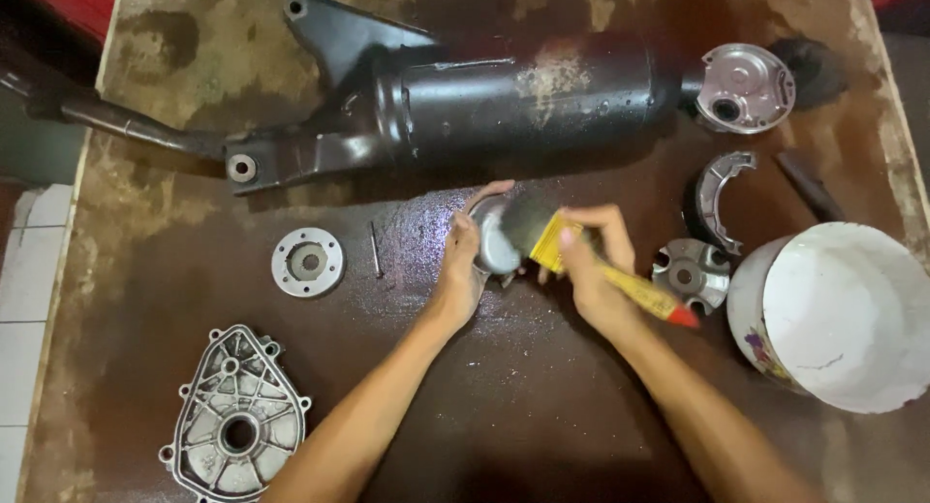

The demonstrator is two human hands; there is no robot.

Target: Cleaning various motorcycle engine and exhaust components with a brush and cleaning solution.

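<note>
Hands brushing a small metal part over the wet table (504, 406).
Left hand (463, 270) fingers clamp the grey round part (496, 243) at table centre; right hand (591, 261) fingers clamp the yellow-handled brush (581, 261), bristles touching the part.

Two bare, sleeveless forearms

Black exhaust muffler (504, 101), white bucket (852, 319), engine cover (235, 416).

One black exhaust muffler (504, 101). One paintbrush (591, 261). One white bucket (838, 314). One finned cover plate (235, 421). One round flange disc (307, 263). One thin pin (375, 249). One brake shoe (722, 195). One round backing plate (744, 88). One ribbed hub piece (690, 273). One small grey part (496, 241) being brushed. One table (542, 416).
</note>
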